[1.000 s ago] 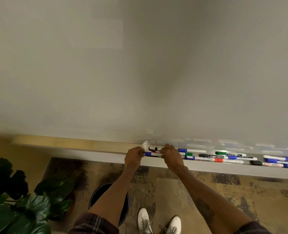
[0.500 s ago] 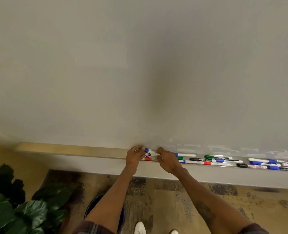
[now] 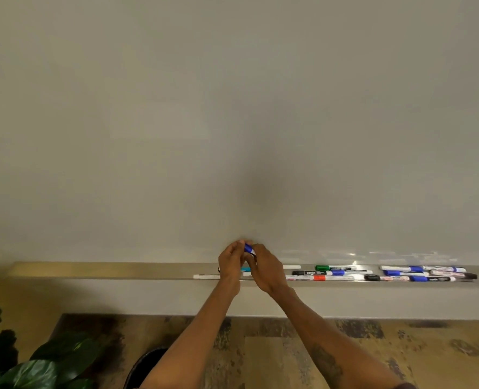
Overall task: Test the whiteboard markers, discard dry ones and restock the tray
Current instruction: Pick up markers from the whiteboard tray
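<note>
My two hands meet just above the whiteboard's tray [image 3: 120, 272] and hold a blue-capped white marker [image 3: 249, 249] between them. My left hand [image 3: 230, 262] pinches the cap end. My right hand [image 3: 266, 269] grips the barrel, most of which is hidden inside the fingers. The blank whiteboard [image 3: 232, 122] fills the view above. Several markers lie on the tray to the right: a green one [image 3: 334, 267], a black one [image 3: 308, 272], a red-banded one [image 3: 319, 278] and blue-capped ones [image 3: 403, 268]. One white marker [image 3: 206, 276] lies left of my hands.
A dark round bin [image 3: 145, 366] stands on the patterned floor below my left forearm. A leafy green plant [image 3: 36, 366] fills the lower left corner. The tray's left stretch is bare metal.
Both hands have lifted the blue-capped marker off the tray and drawn closer together. The camera view has tilted upward, showing more of the board.
</note>
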